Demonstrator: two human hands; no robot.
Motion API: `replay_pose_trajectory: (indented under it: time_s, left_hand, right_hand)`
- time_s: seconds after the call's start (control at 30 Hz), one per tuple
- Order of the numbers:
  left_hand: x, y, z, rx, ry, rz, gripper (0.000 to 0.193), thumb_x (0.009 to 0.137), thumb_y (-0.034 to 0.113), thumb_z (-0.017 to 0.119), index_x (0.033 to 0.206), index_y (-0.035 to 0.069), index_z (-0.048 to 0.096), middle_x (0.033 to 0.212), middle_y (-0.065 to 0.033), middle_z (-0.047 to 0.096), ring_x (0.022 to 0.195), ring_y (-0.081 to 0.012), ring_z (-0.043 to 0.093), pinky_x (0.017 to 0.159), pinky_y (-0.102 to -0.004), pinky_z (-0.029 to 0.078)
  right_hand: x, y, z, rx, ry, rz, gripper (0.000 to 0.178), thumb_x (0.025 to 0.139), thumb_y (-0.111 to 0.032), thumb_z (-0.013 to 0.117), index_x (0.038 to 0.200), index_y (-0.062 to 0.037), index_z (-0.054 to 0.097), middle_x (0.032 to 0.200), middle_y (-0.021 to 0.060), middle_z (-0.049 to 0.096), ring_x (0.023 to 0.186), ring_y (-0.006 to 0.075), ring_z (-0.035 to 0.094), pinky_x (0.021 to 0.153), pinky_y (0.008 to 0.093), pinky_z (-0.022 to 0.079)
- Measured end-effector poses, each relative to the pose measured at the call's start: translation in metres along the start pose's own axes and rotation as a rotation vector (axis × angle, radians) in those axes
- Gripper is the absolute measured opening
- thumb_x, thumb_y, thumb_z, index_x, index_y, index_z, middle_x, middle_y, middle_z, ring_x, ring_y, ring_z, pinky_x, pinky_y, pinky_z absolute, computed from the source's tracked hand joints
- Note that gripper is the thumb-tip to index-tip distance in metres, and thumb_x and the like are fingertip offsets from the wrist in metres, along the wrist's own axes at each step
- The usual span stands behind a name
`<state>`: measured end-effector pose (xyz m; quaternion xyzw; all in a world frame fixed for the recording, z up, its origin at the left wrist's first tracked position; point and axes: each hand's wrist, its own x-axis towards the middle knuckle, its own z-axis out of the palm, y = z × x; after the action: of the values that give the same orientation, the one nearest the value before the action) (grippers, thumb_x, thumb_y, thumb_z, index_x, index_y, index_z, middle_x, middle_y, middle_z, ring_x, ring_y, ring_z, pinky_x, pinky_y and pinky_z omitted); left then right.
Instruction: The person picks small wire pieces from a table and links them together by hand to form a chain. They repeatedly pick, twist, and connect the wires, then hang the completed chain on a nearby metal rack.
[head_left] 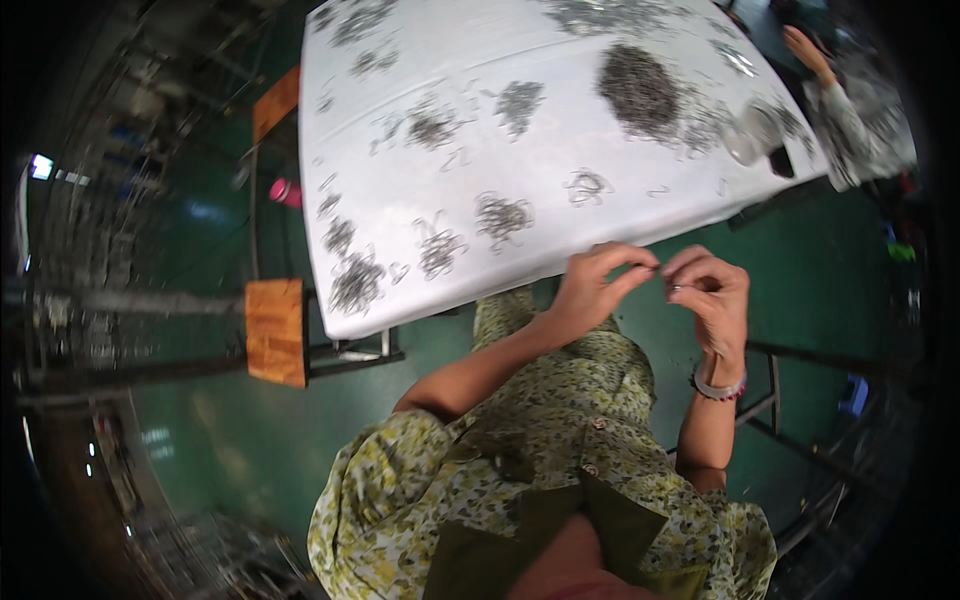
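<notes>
White is the top of the desk (640, 210) before me, and on it lie many thin, dark, curled pieces, gathered in separate heaps. My left hand (594, 287) has its thumb and finger pressed together at the tips, and between them I see a small dark piece (657, 267), just off the near edge of the desk. My right hand (712, 290) is close beside it, with the fingers bent; whether these also grip the piece, I cannot tell, because the part is too small. As I judge it, the step in hand is to work on this one piece with the fingertips of both hands. The next move, I think, calls for a light, steady pinch and for good sight of the ends of the piece. Nearest to my hands on the desk is a loose small group (585, 187); the densest heap (638, 92) lies farther away, near a clear container (752, 135).
</notes>
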<state>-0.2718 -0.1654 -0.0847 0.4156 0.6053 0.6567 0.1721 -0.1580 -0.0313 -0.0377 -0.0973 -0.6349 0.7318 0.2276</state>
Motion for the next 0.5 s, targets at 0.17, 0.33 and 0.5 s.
replay_pose_trajectory:
  time_s: [0.17,0.33,0.5]
  left_hand:
    - [0.011,0.010,-0.002,-0.155,0.052,-0.048,0.011,0.086,0.006,0.065,0.096,0.000,0.066,0.088,-0.0068,0.068,0.081,-0.0117,0.063,0.069,-0.0246,0.050]
    - [0.017,0.013,-0.007,-0.125,0.057,-0.068,0.012,0.086,0.006,0.065,0.095,0.000,0.065,0.085,-0.0066,0.068,0.079,-0.0125,0.063,0.068,-0.0263,0.050]
    - [0.019,0.010,-0.016,0.033,0.037,0.068,0.013,0.084,0.006,0.066,0.095,0.000,0.065,0.087,-0.0084,0.068,0.082,-0.0154,0.064,0.071,-0.0291,0.050]
  right_hand:
    - [0.008,-0.003,0.014,-0.053,0.124,-0.070,0.014,0.070,0.013,0.071,0.080,0.0064,0.064,0.080,0.0105,0.060,0.065,0.0145,0.057,0.054,0.0252,0.048]
    - [0.020,-0.008,0.022,-0.123,0.146,-0.034,0.013,0.071,0.013,0.070,0.080,0.0066,0.063,0.080,0.0096,0.059,0.065,0.0138,0.055,0.053,0.0251,0.048]
    - [0.027,-0.006,0.024,-0.056,0.140,0.007,0.013,0.072,0.012,0.070,0.081,0.0062,0.063,0.082,0.0097,0.062,0.068,0.0127,0.055,0.054,0.0234,0.047]
